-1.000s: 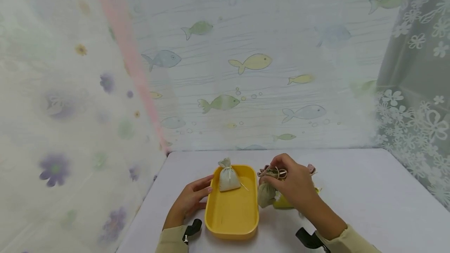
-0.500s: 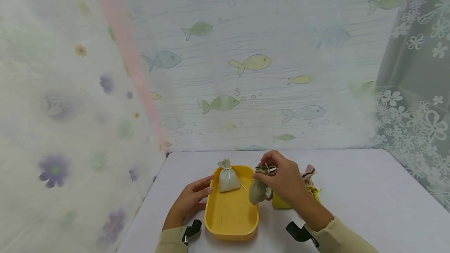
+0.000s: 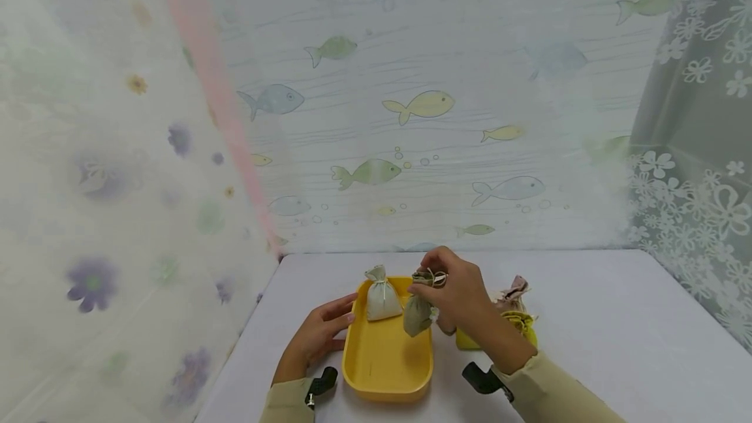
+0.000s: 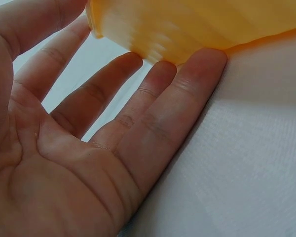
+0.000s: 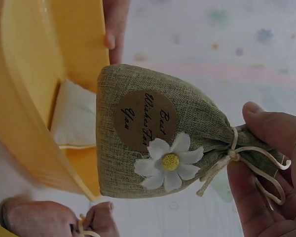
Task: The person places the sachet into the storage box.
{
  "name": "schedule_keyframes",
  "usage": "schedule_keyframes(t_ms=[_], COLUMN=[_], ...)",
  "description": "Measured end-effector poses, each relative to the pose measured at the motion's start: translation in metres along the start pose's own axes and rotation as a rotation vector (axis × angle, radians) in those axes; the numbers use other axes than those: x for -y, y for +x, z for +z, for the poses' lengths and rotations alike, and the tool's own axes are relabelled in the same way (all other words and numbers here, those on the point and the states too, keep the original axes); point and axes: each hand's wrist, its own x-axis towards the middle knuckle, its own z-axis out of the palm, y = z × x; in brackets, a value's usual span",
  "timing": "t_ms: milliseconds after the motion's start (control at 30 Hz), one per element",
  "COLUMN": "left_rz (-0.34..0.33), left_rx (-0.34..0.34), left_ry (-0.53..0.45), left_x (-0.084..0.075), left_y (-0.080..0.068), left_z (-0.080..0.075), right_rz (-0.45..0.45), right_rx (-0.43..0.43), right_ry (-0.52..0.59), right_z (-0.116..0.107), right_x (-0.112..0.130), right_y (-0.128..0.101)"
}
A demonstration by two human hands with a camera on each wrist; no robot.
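Observation:
My right hand pinches the tied neck of a green drawstring pouch, which hangs over the right side of a yellow tray. A white flower and a round "Best Wishes For You" label show on the pouch in the right wrist view. Inside the tray's far end stands a white drawstring pouch. Against the tray's left wall rest the fingertips of my left hand, its fingers fairly straight. The left wrist view shows this hand palm-side, fingers spread at the tray's outer wall.
Right of the tray, partly behind my right forearm, lie a yellow drawstring pouch and a pinkish one on the white table. Fish-patterned curtain hangs behind the table's far edge, and a flowered curtain borders the left.
My right hand has carried the green pouch leftward from beside the tray to over its right side. More of the yellow and pinkish pouches shows. The left hand and tray stay put.

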Motion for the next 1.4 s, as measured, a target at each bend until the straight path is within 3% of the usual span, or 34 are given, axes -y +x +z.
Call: schedule_keyframes(t_ms=[700,1000,1400], left_rz=[-0.001,-0.002,0.002], left_rx=[0.005,0.002,-0.004], left_ry=[-0.002,0.005,0.013], left_x=[-0.001,-0.001,-0.001], left_y=[0.002,0.001,0.0], left_z=[0.001,0.001,0.001], right_rz=[0.027,0.101,0.137], right_rx=[0.048,0.076,0.1], right_ry=[-0.014,0.013,-0.055], right_z=[0.026,0.04,0.049], right_x=[-0.02,-0.035,-0.043], right_y=[0.016,0.022,0.031])
